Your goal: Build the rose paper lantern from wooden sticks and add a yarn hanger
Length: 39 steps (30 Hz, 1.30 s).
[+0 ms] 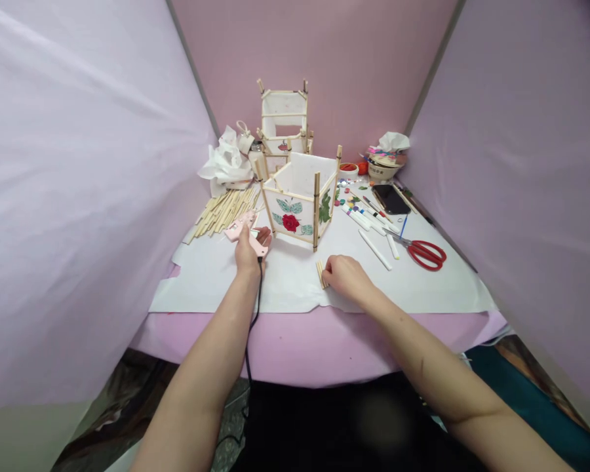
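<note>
My left hand [247,252] is wrapped round a pink glue gun [259,246] with a black cord, left of the nearest stick frame. My right hand [341,274] has its fingers bent down onto a few short wooden sticks [319,275] near the table's front edge; its fingertips are partly hidden. Between and beyond the hands stands an open frame of sticks with white panels [302,178]; a red rose and green leaves decorate its front. Behind it is a taller stick frame [284,105]. Many loose sticks [223,211] lie in a pile beyond my left hand.
Red-handled scissors [427,255], white markers [375,250] and a black phone [391,198] lie on the right. A full bowl [383,170] stands at the back right, crumpled white plastic [226,160] at the back left. Pink cloth walls enclose the white-covered table [201,288].
</note>
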Motion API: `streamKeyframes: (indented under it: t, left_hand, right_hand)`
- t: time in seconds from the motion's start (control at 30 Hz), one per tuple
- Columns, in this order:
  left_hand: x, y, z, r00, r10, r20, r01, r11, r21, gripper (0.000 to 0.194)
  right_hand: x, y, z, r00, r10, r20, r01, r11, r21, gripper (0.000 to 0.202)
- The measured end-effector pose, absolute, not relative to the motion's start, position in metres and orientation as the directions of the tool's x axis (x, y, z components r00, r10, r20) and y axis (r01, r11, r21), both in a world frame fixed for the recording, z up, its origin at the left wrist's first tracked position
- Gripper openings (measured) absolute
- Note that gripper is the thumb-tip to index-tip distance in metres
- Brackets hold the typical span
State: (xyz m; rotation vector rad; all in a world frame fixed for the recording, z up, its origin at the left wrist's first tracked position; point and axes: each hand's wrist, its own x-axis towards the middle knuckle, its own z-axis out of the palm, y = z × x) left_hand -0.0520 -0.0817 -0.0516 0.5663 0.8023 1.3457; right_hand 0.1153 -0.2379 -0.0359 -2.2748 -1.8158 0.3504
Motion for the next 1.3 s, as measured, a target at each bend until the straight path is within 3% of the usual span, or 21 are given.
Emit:
streamKeyframes:
  t: [0.2,0.3,0.37,0.43,0.53,0.6,0.7,0.83,0.97,1.3]
  left_hand:
    - [-0.056,-0.093,-0.045,-0.005,0.994,-0.111,-0.582,0.088,0.808,0.026]
    - [-0.061,-0.105,-0.042,-0.004,0.997,-0.082,-0.558,0.066,0.827,0.028]
    - [-0.065,-0.117,-0.041,0.013,0.998,-0.055,-0.516,0.054,0.855,0.032]
    - [-0.069,-0.132,-0.041,0.045,0.999,-0.015,-0.439,0.033,0.898,0.035]
    - [-0.073,-0.154,-0.041,0.171,0.984,0.058,-0.354,0.006,0.935,0.037]
    - [-0.074,-0.165,-0.041,0.3,0.951,0.075,-0.332,0.031,0.943,0.036]
    - [-0.075,-0.173,-0.042,0.445,0.893,0.07,-0.306,0.077,0.949,0.036]
    - [-0.071,-0.171,-0.05,0.552,0.832,0.047,-0.247,0.11,0.963,0.041]
    - [-0.067,-0.17,-0.057,0.61,0.791,-0.029,-0.136,0.141,0.981,0.047]
    - [-0.063,-0.168,-0.063,0.544,0.835,-0.078,-0.074,0.141,0.987,0.051]
  right_hand:
    - [0.106,-0.233,-0.035,0.238,0.97,-0.056,0.941,-0.245,-0.235,0.02]
    - [0.109,-0.233,-0.035,0.274,0.961,-0.029,0.927,-0.272,-0.259,0.018]
    - [0.116,-0.232,-0.036,0.284,0.959,0.011,0.892,-0.26,-0.37,0.014]
    - [0.126,-0.231,-0.037,0.275,0.961,0.033,0.787,-0.206,-0.581,0.01]
    - [0.138,-0.229,-0.04,0.226,0.974,-0.013,0.397,-0.105,-0.912,0.009]
    - [0.142,-0.227,-0.044,0.204,0.977,-0.061,0.084,-0.08,-0.993,0.008]
    - [0.144,-0.225,-0.052,0.162,0.976,-0.143,-0.234,-0.103,-0.967,0.013]
    - [0.144,-0.227,-0.058,0.049,0.985,-0.166,-0.409,-0.132,-0.903,0.02]
    - [0.142,-0.228,-0.058,0.009,0.987,-0.163,-0.457,-0.141,-0.878,0.015]
    - [0.14,-0.231,-0.059,-0.05,0.986,-0.162,-0.438,-0.167,-0.883,0.019]
